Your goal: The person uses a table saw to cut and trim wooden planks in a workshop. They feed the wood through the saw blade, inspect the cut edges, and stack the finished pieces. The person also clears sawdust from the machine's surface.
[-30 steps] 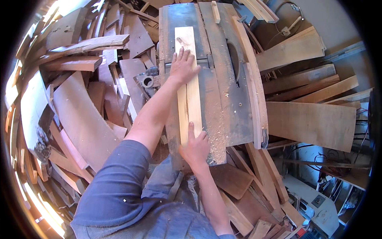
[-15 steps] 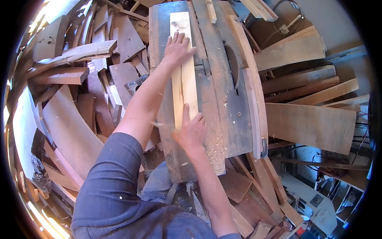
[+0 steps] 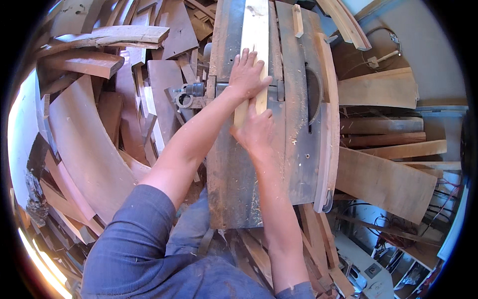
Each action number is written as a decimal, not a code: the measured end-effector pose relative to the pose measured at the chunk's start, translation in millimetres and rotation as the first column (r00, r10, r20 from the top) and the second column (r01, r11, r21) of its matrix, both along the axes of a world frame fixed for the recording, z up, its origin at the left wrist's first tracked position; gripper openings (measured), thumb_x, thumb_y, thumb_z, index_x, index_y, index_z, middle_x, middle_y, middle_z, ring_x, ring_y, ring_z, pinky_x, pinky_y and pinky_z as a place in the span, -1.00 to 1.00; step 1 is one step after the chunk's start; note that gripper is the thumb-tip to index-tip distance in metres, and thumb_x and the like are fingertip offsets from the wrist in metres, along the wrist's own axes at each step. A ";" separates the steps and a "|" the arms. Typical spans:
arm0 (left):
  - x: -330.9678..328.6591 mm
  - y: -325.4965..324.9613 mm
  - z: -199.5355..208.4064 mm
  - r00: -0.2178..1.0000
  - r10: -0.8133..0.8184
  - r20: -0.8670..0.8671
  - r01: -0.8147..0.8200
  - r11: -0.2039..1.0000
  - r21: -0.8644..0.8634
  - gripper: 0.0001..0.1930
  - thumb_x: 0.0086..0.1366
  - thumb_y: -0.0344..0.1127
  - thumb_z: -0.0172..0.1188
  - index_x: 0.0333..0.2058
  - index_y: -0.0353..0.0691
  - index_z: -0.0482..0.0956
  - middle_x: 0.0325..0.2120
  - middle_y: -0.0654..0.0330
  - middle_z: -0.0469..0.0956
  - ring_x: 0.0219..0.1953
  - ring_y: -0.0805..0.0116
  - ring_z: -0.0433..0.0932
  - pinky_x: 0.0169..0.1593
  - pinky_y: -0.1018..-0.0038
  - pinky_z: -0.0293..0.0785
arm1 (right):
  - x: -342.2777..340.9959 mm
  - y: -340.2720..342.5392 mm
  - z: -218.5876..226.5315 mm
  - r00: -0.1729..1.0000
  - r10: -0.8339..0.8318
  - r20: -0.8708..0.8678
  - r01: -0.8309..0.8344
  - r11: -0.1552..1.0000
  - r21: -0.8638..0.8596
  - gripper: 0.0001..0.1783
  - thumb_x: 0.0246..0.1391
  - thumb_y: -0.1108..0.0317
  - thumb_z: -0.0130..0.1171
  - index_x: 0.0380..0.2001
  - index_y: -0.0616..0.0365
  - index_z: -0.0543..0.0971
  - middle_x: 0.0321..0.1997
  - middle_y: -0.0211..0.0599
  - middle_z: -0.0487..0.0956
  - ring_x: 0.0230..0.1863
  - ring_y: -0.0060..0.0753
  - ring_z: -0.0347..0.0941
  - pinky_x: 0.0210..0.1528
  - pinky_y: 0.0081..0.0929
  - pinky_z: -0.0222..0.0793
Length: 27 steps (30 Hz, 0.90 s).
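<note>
Head view: the pale board [image 3: 255,31] points lengthwise forward, left hand [image 3: 246,79] spread atop, right hand [image 3: 257,131] at near end, grip unclear.

A long, worn machine table [image 3: 225,184], its grey top dusted brown, is carrying a pale board [image 3: 255,30], which is lying lengthwise across the table's transverse gap and running out of view at the upper edge. To its right, a short wood strip [image 3: 298,21] is lying near the far end. Wood chips [image 3: 294,142] are speckling the surface. A long wooden rail [image 3: 329,74] is running along the right edge; beside it a dark curved shape [image 3: 313,94], perhaps a saw blade, is sitting at a slot.
</note>
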State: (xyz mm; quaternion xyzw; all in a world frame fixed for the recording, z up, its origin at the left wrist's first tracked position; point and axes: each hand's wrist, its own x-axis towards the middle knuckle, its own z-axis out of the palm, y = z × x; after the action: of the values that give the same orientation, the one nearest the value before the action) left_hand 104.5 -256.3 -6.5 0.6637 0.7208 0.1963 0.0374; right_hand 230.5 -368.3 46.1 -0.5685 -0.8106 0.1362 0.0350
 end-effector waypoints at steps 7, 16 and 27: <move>-17.3 53.6 -11.9 1.000 -0.005 -0.025 0.007 0.998 0.061 -0.31 0.33 0.21 0.12 0.23 -0.22 0.49 0.40 -0.20 0.21 0.53 -0.22 -0.03 0.51 -0.04 -0.08 | -17.0 49.8 -3.9 1.000 0.011 -0.007 -0.011 1.000 0.025 0.16 -0.27 0.06 0.49 0.45 0.05 0.23 -0.16 0.22 0.50 -0.21 0.22 0.55 -0.10 -0.07 0.49; -36.7 112.2 -11.5 0.997 -0.008 -0.078 0.012 0.999 0.046 -0.29 0.36 0.24 0.06 0.25 -0.22 0.48 0.43 -0.16 0.20 0.54 -0.17 -0.02 0.52 0.00 -0.06 | -36.3 105.8 3.4 0.999 -0.001 0.042 0.003 0.999 -0.043 0.24 -0.23 -0.13 0.54 0.50 -0.09 0.13 -0.06 0.25 0.51 -0.09 0.24 0.58 -0.01 -0.04 0.52; -56.2 178.5 -5.9 0.997 0.017 -0.081 -0.018 1.000 -0.015 -0.27 0.34 0.26 0.05 0.31 -0.12 0.45 0.48 -0.09 0.12 0.57 -0.10 -0.10 0.55 0.02 -0.15 | -57.3 171.6 2.8 0.999 -0.008 0.053 0.011 0.999 -0.053 0.19 -0.19 -0.12 0.47 0.50 -0.09 0.14 0.07 0.31 0.49 0.09 0.29 0.53 0.08 -0.03 0.50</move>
State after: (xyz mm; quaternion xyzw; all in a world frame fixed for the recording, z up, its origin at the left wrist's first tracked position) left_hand 48.2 -77.8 -12.4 0.6646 0.7289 0.1641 0.0118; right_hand 173.2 -196.6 48.9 -0.5765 -0.8046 0.1423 -0.0008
